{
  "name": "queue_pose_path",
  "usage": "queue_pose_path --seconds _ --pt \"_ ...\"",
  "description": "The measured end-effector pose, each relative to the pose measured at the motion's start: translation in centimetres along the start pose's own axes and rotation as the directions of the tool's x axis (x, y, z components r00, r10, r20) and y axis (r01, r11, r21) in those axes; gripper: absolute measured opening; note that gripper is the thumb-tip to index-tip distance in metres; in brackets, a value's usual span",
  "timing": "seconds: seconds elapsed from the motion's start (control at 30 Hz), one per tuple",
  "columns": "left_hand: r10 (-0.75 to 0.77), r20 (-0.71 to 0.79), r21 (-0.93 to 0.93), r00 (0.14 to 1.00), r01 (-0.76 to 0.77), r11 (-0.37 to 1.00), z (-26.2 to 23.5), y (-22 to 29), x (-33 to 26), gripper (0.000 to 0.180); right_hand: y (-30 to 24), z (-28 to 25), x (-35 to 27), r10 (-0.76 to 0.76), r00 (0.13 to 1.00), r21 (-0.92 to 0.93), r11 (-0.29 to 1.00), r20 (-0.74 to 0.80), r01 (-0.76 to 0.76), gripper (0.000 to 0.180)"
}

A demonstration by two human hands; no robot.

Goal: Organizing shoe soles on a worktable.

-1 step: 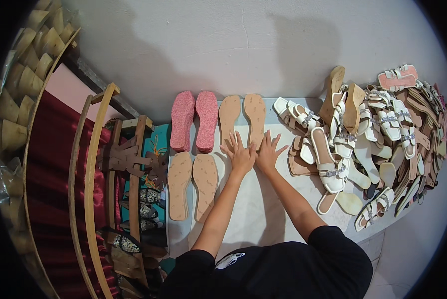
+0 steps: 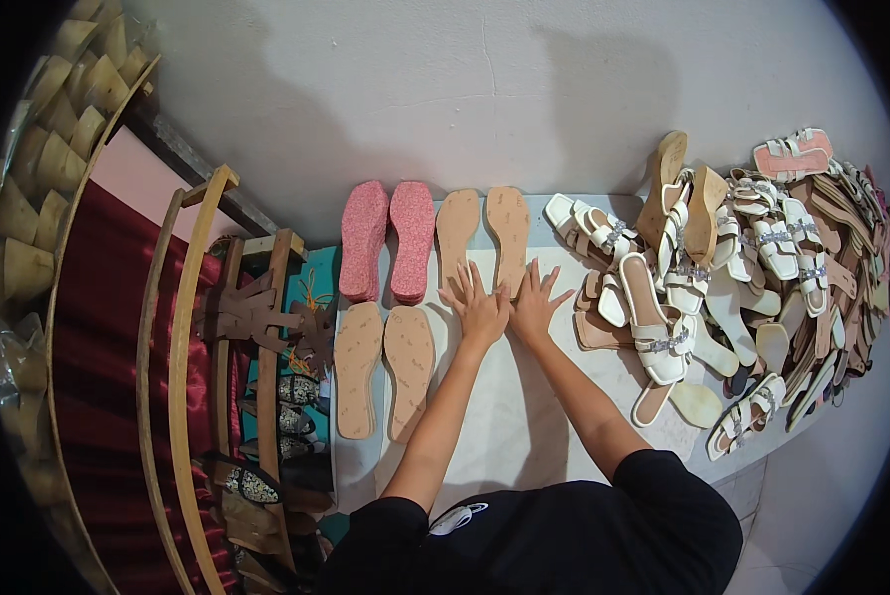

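Note:
My left hand lies palm down with its fingers spread, its fingertips at the near end of a tan printed insole. Beside it, also flat and spread, my right hand rests by the near end of a second tan insole. The two hands meet at the thumbs, and neither grips anything. Left of them stand two stacks of pink speckled sole pieces, one thicker-looking than the other. Nearer to me are two more tan insole stacks, the outer and the inner.
White strappy sandals and wooden shoe lasts crowd the table's right side, before a heap of loose soles. A wooden rack with shoes stands at left. A grey wall rises behind the white tabletop.

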State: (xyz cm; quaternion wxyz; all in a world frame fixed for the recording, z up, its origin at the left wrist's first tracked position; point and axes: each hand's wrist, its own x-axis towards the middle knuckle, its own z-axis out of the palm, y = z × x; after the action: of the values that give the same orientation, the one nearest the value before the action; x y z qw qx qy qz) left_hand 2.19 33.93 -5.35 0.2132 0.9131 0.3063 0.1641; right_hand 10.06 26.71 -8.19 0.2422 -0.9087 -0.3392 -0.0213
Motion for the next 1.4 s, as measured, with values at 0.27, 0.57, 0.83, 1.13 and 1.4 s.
queue_pose_path --seconds 0.27,0.57,0.83,1.13,1.4 --pt "0.01 0.017 0.052 1.0 -0.01 0.999 -0.6 0.6 0.3 0.05 0.2 -0.1 0.0 0.047 0.999 -0.045 0.998 0.003 -0.047 0.074" --pt "0.095 -0.068 -0.029 0.993 -0.097 0.995 -0.9 3.2 -7.6 0.046 3.1 -5.8 -10.5 -0.206 0.976 -0.006 0.978 -0.074 0.206 0.056" --pt "0.29 -0.148 -0.02 0.946 -0.296 0.955 -1.1 9.7 -17.8 0.045 7.1 -13.9 -20.5 -0.049 0.962 0.054 0.996 -0.267 0.066 0.038" --pt "0.459 0.012 -0.132 0.888 -0.453 0.881 1.5 17.6 -23.4 0.042 12.7 -18.9 -28.3 0.193 0.916 0.002 0.979 -0.35 -0.206 0.036" --pt "0.589 0.03 -0.185 0.808 -0.574 0.798 5.6 25.4 -24.5 0.044 18.8 -23.1 -30.5 0.286 0.857 0.044 0.954 -0.429 -0.296 0.035"
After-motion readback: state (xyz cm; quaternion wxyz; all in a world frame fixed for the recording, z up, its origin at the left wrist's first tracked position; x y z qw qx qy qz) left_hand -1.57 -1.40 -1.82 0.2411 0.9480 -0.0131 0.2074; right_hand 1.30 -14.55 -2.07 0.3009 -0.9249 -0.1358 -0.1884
